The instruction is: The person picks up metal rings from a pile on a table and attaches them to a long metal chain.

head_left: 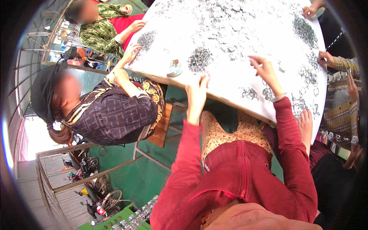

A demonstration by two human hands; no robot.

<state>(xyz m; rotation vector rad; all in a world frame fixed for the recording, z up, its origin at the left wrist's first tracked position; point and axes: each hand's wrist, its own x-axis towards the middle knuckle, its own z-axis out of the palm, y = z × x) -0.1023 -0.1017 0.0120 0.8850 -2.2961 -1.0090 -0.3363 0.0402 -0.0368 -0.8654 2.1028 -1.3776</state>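
At the near edge of the white tabletop [230, 82], my left hand [197, 94] has its fingers drawn together. Whatever they pinch is too small to make out. Just beyond it lies a heap of small dark metal-looking pieces [200, 59]. Over the table to the right, my right hand [267, 73] reaches forward with fingers apart, and nothing shows in it. Loose clumps of dark, ring-like pieces [249, 93] lie near that hand's wrist. Many small grey pieces [237, 28] are scattered across the tabletop beyond both hands.
A small colourful round container [175, 68] stands near the table edge. On the left, a person in a black cap [111, 109] works at another dark heap [145, 40]. Other people's hands [326, 59] rest along the right side. A wooden stool [160, 126] is at left.
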